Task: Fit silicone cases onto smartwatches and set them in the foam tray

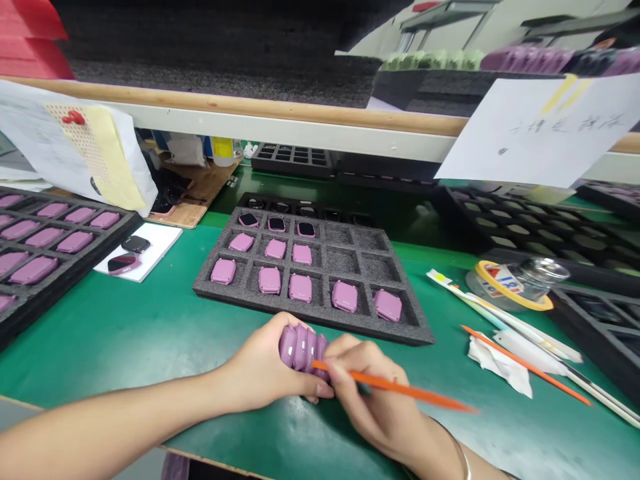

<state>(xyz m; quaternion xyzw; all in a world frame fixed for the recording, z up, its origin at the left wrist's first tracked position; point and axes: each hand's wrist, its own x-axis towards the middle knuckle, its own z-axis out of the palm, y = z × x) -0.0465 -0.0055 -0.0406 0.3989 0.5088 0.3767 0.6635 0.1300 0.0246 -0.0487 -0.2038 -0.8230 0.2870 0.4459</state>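
Note:
Several purple watch cases [301, 348] are stacked side by side in my left hand [270, 360], its fingers wrapped round them just above the green bench. Between thumb and fingers, my right hand [373, 387] pinches a thin orange stick [405, 388]. The stick's tip touches or nearly touches the purple cases; I cannot tell which. Directly behind both hands lies a dark grey foam tray [320, 319] with square pockets. More purple watch cases [301, 287] sit in many of its pockets, and a few in the far row show dark faces.
At left is another foam tray [120, 245] of purple cases, beside a white pad [159, 241] bearing two watch cases. A glass jar [505, 287], brushes [480, 310], crumpled tissue [500, 370] and a second orange stick [530, 365] lie right. A shelf edge [280, 119] crosses above.

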